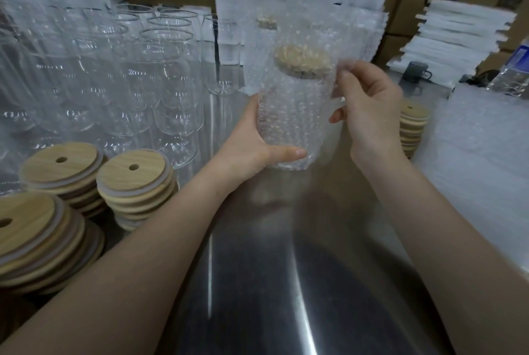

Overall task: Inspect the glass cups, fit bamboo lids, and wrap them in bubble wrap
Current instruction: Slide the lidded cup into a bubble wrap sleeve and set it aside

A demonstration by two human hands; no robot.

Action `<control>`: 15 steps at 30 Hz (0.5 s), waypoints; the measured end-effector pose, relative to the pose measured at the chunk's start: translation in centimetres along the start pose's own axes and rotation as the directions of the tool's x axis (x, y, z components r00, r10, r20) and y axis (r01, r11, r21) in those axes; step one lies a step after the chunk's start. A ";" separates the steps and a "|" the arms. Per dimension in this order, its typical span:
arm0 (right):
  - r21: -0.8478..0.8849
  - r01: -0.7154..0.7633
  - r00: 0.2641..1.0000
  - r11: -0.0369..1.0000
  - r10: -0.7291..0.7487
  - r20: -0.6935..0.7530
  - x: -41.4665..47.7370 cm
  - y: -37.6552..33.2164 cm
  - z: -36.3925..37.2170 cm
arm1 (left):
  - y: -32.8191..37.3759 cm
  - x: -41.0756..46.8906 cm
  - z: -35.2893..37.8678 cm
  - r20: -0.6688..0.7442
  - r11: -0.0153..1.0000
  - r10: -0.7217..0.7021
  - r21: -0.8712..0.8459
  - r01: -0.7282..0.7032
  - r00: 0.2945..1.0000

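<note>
A shiny steel table (257,283) carries a crowd of upright, empty glass cups (160,88). In front of the cups sit stacks of bamboo lids (134,174). Just right of the cups stand wrapped cups (257,48); well to the right, another lid stack (412,128), then bubble wrap sheets (481,140)

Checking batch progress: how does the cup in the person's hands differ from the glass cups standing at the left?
The held cup is sheathed in bubble wrap; the left glass cups are bare. The held cup carries a bamboo lid; the left glass cups are open-topped. The held cup is gripped by the left hand, the right hand pinching the wrap; the left glass cups stand untouched. Both are upright.
</note>
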State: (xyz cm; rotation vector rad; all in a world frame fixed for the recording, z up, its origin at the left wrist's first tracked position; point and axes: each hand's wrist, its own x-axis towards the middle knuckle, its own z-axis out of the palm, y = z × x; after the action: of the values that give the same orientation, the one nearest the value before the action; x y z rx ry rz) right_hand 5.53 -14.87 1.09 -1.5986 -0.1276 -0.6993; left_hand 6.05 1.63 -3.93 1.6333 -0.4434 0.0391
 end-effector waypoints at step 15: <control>0.062 0.050 0.996 0.997 -0.055 0.075 0.2 -0.5 -0.5 | 7.2 1.5 -0.2 -0.336 0.981 0.059 -0.156 -0.118 0.940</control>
State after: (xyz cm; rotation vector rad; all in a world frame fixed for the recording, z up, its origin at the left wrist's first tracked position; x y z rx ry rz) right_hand 5.25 -15.27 1.63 -1.5693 -0.2459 -0.6682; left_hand 5.27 1.15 3.36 1.4001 -0.2532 0.3299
